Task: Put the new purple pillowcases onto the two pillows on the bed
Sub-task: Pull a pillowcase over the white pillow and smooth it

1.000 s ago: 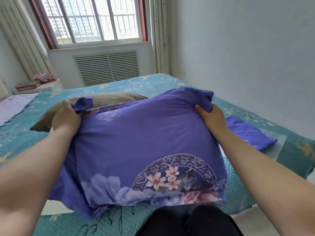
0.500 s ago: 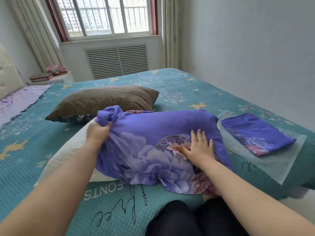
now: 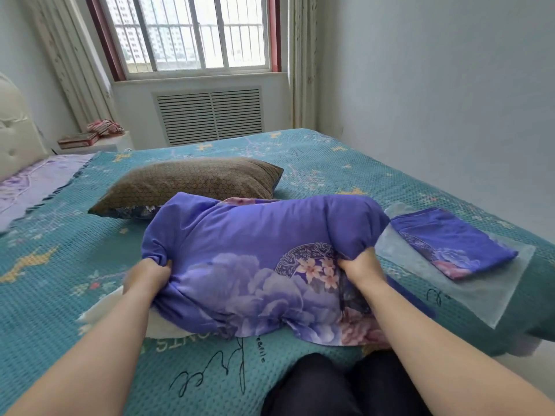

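Observation:
A purple flowered pillowcase [image 3: 249,253] covers most of a white pillow [image 3: 105,307] lying across the near part of the bed; the pillow's white end sticks out at the lower left. My left hand [image 3: 147,279] grips bunched purple cloth at the case's left side. My right hand [image 3: 362,267] grips a fold of it on the right, by the flower medallion. Behind lies a second pillow [image 3: 192,183] in a brown patterned cover. A second purple pillowcase [image 3: 453,243], folded, rests on a clear plastic bag [image 3: 480,292] to the right.
The bed carries a teal woven spread [image 3: 60,265] with printed lettering near my knees. A cream padded headboard [image 3: 15,136] stands at the left, a nightstand with books [image 3: 90,141] beside it. A window and radiator grille [image 3: 210,115] are behind; a wall runs along the right.
The pillow came down from upright onto the bed. My right hand went from resting flat on the case to gripping its cloth; my left hand slid lower along the left side.

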